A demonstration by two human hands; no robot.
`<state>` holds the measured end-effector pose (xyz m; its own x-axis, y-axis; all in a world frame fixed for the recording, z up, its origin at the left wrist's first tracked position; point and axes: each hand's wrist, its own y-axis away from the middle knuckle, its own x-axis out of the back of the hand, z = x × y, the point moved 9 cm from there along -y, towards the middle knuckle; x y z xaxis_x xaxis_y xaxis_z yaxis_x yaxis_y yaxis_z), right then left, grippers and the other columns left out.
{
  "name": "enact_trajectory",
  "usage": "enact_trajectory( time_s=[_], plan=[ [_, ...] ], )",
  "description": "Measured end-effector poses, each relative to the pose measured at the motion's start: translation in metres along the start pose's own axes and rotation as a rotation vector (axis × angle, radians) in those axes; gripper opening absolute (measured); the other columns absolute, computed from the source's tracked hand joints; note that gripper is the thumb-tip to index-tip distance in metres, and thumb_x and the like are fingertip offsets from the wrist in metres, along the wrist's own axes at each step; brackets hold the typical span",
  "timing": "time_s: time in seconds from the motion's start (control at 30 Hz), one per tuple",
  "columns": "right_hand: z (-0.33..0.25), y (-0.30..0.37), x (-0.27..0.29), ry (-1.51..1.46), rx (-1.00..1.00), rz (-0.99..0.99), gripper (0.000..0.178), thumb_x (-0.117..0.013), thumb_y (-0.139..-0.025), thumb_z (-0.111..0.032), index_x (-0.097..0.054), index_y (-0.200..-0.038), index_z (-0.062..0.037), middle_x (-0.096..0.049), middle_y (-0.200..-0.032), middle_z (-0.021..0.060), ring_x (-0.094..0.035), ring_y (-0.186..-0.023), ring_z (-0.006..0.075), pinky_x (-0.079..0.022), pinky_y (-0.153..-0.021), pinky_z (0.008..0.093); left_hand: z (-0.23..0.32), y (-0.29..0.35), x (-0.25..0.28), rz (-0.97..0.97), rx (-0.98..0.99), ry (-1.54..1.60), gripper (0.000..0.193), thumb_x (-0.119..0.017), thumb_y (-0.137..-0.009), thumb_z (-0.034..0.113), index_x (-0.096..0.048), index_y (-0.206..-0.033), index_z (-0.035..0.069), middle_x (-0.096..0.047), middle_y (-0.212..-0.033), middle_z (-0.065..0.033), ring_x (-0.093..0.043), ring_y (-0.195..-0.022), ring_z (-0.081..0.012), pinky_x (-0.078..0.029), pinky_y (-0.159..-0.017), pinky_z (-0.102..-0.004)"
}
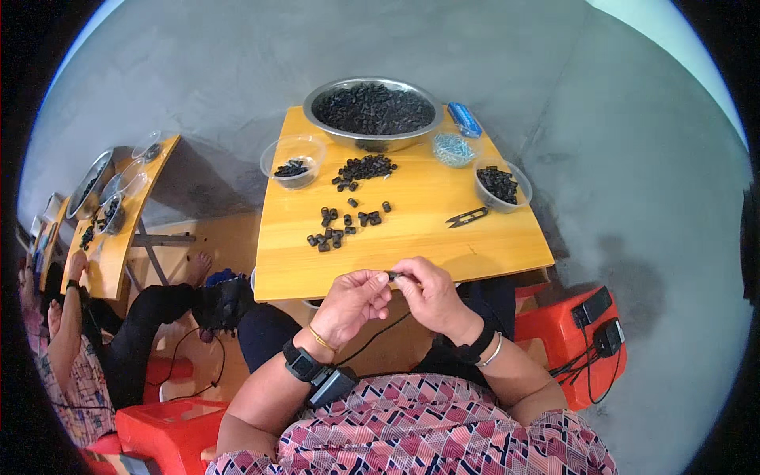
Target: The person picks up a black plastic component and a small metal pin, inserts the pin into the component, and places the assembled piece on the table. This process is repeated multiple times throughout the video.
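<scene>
Just over the near edge of the yellow table [396,253], my left hand [352,301] pinches a small black part [392,275] between thumb and finger. My right hand [429,293] grips the same part from the other side with its fingers closed. Its exact kind is mostly hidden by my fingertips. Ahead of my left hand lie several loose short black cylinders [324,246]. Farther back a heap of similar black cylinders [364,168] rests on the tabletop. Black thread snips [467,218] lie to the right.
At the back stands a steel basin [314,127] full of black parts. Clear tubs hold black pieces at left [298,180] and right [522,204]; another holds pale blue sticks [454,150]. A blue packet [464,119] lies behind. Someone works at a table [119,261] on the left.
</scene>
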<state>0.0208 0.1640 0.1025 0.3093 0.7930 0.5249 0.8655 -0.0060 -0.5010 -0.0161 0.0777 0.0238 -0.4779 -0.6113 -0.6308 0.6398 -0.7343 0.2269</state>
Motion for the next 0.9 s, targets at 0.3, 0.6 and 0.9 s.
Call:
enact_trajectory(
  time_s=[0.3,0.6,0.9],
  plan=[
    [0.098,-0.062,0.171,0.796,0.051,0.339,0.02,-0.052,-0.076,-0.008,-0.053,-0.095,-0.0014,-0.056,-0.083,0.0161,-0.055,-0.077,0.0261,-0.044,-0.07,0.031,0.021,-0.005,0.029,0.022,-0.067,0.11,0.023,-0.05,-0.085,0.017,-0.052,-0.101,0.001,-0.055,-0.074,-0.0031,-0.052,-0.064,-0.01,-0.047,-0.059,-0.0249],
    [0.092,-0.122,0.027,0.257,-0.08,-0.107,0.016,-0.051,-0.075,-0.007,-0.054,-0.088,0.0006,-0.058,-0.077,0.0173,-0.057,-0.071,0.0293,-0.045,-0.065,0.0331,0.039,-0.018,0.055,0.047,-0.22,-0.055,0.022,-0.048,-0.086,0.013,-0.052,-0.102,0.0,-0.055,-0.078,-0.0045,-0.053,-0.069,-0.012,-0.048,-0.063,-0.0262],
    [0.107,-0.173,-0.057,0.387,0.019,-0.396,0.014,-0.052,-0.075,-0.009,-0.053,-0.087,-0.0034,-0.058,-0.077,0.018,-0.056,-0.076,0.0333,-0.044,-0.066,0.0396,0.038,-0.025,0.054,-0.097,-0.182,0.158,0.021,-0.047,-0.086,0.012,-0.052,-0.103,0.0,-0.055,-0.08,-0.0057,-0.053,-0.072,-0.0142,-0.048,-0.07,-0.0299]
  ],
)
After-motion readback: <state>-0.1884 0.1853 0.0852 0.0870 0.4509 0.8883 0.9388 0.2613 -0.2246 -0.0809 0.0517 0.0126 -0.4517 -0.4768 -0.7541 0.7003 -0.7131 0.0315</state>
